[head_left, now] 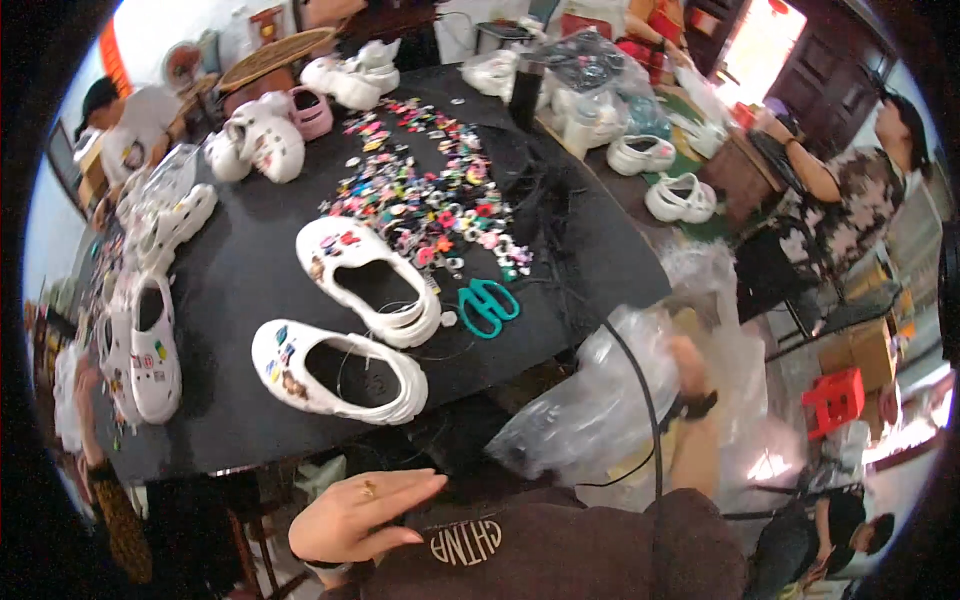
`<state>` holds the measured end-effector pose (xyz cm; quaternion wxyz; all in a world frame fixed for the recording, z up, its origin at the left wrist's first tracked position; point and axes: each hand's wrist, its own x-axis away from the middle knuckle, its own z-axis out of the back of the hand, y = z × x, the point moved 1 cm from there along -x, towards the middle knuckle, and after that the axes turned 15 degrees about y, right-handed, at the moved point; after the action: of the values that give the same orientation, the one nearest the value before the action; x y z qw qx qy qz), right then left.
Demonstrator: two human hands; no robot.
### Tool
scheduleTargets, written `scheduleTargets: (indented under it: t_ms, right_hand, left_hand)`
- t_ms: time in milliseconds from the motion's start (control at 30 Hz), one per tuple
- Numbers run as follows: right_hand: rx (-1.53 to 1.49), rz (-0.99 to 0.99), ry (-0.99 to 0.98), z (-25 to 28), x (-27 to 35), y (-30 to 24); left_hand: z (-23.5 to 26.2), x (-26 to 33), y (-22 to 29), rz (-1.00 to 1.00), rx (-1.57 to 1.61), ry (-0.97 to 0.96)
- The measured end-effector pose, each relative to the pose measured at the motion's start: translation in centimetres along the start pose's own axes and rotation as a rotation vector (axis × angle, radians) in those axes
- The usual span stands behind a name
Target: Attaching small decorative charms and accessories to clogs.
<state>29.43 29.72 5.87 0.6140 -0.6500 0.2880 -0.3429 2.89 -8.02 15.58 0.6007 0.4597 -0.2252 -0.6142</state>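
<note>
My right hand, a dark band at its wrist, is closed on a crumpled clear plastic bag beside the table's right front edge; blur and plastic partly hide its fingers. Low in front of my body, my left hand is open and holds nothing, its fingers stretched toward the right. On the table before me lie two white clogs, a farther one and a nearer one, both with colourful charms on their toes. A thin clear loop runs between them. Teal-handled scissors rest to their right.
Loose colourful charms cover the black table's middle. More white clogs stand along its left side and far edge. A dark cable hangs across the right front. People sit around, one at right; a red stool stands behind.
</note>
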Motion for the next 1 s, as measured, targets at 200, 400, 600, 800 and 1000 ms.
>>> scheduleTargets:
  t_ms: [200,400,600,800,1000]
  right_hand:
    - [0.159,0.342,0.608,10.0,-10.7,-8.0]
    - [0.385,0.794,0.987,13.7,-18.0,-9.3]
    - [0.551,0.740,0.905,4.3,-15.0,-1.6]
    - [0.483,0.775,0.681,-7.6,-6.0,2.4]
    - [0.579,0.676,0.405,-13.6,-3.4,1.9]
  left_hand:
    - [-0.7,-0.6,-1.1,0.164,-0.195,0.149]
    - [-1.7,-0.6,-1.9,0.154,-0.247,0.174]
    - [-1.3,0.2,-1.6,0.200,-0.319,0.224]
    - [-1.2,0.3,-2.4,0.182,-0.430,0.367]
    - [-1.8,-1.5,-4.1,0.143,-0.730,0.929]
